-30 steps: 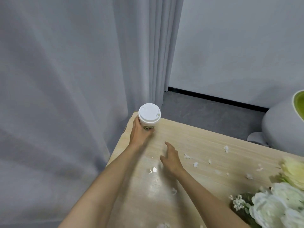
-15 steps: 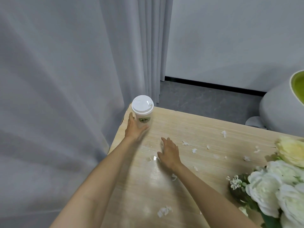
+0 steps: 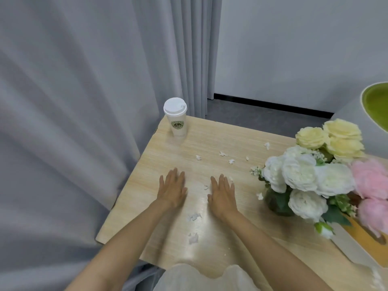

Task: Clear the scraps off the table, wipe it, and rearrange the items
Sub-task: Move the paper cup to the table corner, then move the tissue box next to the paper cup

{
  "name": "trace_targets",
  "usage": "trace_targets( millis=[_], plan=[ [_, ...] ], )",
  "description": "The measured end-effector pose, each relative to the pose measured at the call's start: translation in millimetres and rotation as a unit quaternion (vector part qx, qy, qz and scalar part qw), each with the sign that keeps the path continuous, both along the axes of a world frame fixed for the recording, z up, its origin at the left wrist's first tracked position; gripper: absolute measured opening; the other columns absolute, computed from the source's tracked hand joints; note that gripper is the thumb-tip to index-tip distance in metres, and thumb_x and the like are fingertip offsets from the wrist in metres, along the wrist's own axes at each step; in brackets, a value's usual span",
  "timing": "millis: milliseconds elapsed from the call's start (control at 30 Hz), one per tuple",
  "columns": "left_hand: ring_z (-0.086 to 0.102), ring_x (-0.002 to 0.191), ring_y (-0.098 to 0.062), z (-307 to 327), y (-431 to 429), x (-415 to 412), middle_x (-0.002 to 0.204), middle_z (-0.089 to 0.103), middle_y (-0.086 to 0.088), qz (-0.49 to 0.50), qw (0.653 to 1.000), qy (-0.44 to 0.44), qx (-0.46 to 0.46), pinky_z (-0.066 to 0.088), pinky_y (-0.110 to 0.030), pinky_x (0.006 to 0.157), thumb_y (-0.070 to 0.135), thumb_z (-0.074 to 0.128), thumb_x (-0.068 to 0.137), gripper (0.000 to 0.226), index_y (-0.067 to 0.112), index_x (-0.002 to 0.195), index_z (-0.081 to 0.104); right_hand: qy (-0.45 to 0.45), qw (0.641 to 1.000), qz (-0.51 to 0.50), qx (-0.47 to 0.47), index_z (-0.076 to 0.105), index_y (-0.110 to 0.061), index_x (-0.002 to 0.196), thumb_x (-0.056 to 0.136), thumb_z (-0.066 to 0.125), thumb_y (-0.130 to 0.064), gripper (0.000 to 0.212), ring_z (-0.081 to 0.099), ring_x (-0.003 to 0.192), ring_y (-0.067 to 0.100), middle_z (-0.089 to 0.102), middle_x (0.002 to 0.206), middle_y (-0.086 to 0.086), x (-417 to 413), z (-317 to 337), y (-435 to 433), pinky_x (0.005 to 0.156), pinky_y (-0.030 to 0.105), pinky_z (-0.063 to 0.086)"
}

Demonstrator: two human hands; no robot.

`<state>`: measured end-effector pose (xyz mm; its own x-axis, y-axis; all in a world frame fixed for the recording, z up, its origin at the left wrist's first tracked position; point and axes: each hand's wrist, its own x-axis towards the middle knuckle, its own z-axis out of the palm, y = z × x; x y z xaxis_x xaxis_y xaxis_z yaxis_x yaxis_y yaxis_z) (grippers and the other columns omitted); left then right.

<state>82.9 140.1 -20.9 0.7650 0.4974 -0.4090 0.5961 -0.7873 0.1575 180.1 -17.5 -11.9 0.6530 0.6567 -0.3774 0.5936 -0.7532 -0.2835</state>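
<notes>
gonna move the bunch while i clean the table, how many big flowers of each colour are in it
yellow flowers: 3
white flowers: 4
pink flowers: 2
total: 9, not counting the small white bud low in the bunch

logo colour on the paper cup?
Green and white round logo on the white paper cup; the head view, the only one, shows it.
</notes>
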Motion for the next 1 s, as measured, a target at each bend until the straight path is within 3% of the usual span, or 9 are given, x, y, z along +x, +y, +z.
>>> trace_targets(
  millis=[100,333,467,600,767,900,1000],
  plan=[
    [-0.015,0.147,-0.023,4,-51,-14,0.159,-0.015,-0.008,-0.023,0.999,0.024,0.000,-0.010,-0.046,0.117,0.040,0.025,0.103,0.061,0.021,0.153,-0.005,0.003,1.000,0.018,0.009,-0.002,-0.016,0.153,0.102,0.032,-0.028,0.062,-0.012,0.147,0.027,-0.012,0.158,0.016,-17,4,-42,0.118,0.044,-0.008],
    [-0.010,0.147,-0.023,7,-190,-32,0.160,-0.010,-0.006,-0.126,0.991,0.021,0.028,-0.004,-0.046,0.118,0.041,0.024,0.103,0.060,0.021,0.153,-0.002,0.000,0.999,0.011,0.038,0.007,-0.016,0.152,0.100,0.038,-0.027,0.062,-0.006,0.147,0.029,-0.004,0.159,0.017,-44,4,-180,0.119,0.042,-0.002],
    [-0.009,0.147,-0.024,12,-282,-8,0.160,-0.012,-0.006,-0.196,0.980,0.023,0.029,0.001,-0.048,0.117,0.042,0.028,0.102,0.063,0.022,0.152,-0.004,-0.035,0.998,-0.031,0.037,0.007,-0.015,0.152,0.097,0.041,-0.024,0.065,-0.006,0.147,0.028,-0.003,0.159,0.013,-38,5,-268,0.120,0.041,-0.001],
    [0.000,0.147,-0.025,17,-347,32,0.160,-0.005,-0.010,-0.245,0.969,-0.010,0.018,0.012,-0.041,0.117,0.044,0.032,0.101,0.066,0.017,0.152,0.002,-0.087,0.986,-0.121,0.068,0.008,-0.010,0.152,0.096,0.035,-0.015,0.062,-0.010,0.147,0.026,-0.008,0.159,0.015,-15,14,-332,0.119,0.037,-0.004],
    [-0.007,0.147,-0.028,31,-391,86,0.158,-0.012,-0.015,-0.239,0.965,-0.101,-0.030,0.008,-0.043,0.120,0.043,0.036,0.100,0.069,0.013,0.153,0.003,-0.116,0.952,-0.260,0.112,0.011,-0.009,0.151,0.094,0.041,-0.016,0.064,-0.011,0.146,0.031,-0.008,0.158,0.020,21,20,-390,0.120,0.042,0.002],
    [-0.008,0.147,-0.029,37,-401,122,0.159,-0.010,-0.015,-0.192,0.973,-0.114,-0.063,0.004,-0.042,0.119,0.044,0.032,0.101,0.068,0.017,0.153,-0.002,-0.038,0.916,-0.379,0.128,0.001,-0.008,0.152,0.097,0.039,-0.021,0.068,-0.004,0.147,0.033,-0.005,0.158,0.021,49,23,-409,0.120,0.042,0.007],
    [-0.009,0.147,-0.027,41,-403,148,0.159,-0.014,-0.010,-0.140,0.976,-0.132,-0.105,0.010,-0.044,0.118,0.041,0.035,0.101,0.069,0.018,0.153,-0.004,0.012,0.896,-0.413,0.161,-0.003,-0.004,0.151,0.099,0.038,-0.025,0.070,-0.003,0.147,0.029,-0.001,0.159,0.018,67,22,-411,0.120,0.038,0.004]
  ],
)
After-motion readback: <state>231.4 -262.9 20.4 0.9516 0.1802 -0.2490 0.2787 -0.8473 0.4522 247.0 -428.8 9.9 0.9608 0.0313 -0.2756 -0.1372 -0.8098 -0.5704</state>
